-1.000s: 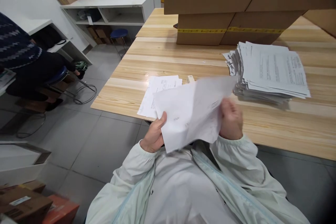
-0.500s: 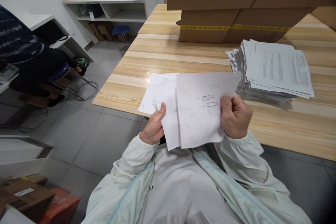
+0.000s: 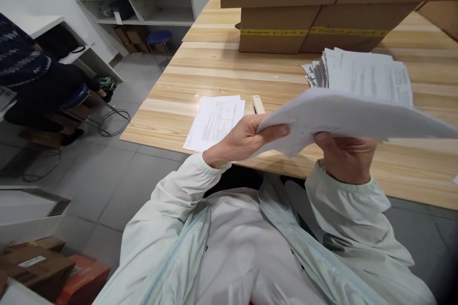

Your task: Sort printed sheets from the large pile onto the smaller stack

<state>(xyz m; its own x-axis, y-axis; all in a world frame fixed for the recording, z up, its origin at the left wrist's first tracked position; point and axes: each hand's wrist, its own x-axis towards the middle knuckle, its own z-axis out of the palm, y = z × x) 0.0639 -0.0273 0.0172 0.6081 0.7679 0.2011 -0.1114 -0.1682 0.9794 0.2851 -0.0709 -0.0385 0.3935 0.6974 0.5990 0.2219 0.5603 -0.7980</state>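
While both hands grip a loose sheaf of printed sheets (image 3: 343, 116) above the near edge of a pale wooden table (image 3: 222, 76), the papers lie almost flat toward the camera, their left corner drooping. The left hand (image 3: 246, 140) is closed on that left corner, thumb on top and fingers curled beneath. The right hand (image 3: 345, 155) is under the middle of the sheets, its fingers closed around them from below; only its back and knuckles show. Both arms wear pale green jacket sleeves (image 3: 179, 190).

Just left of the hands, a single printed form (image 3: 214, 121) lies flat on the table near its edge, and a small cream-coloured block (image 3: 256, 104), too small to identify, sits just beside the form's right upper corner. Behind the held sheets, a thick, ragged stack of papers (image 3: 361, 74) rests on the table. Farther back stand taped cardboard boxes (image 3: 311, 33). At far left a seated person (image 3: 25, 71) in a dark patterned sweater occupies a blue stool (image 3: 77, 97) near white shelving (image 3: 143, 2).
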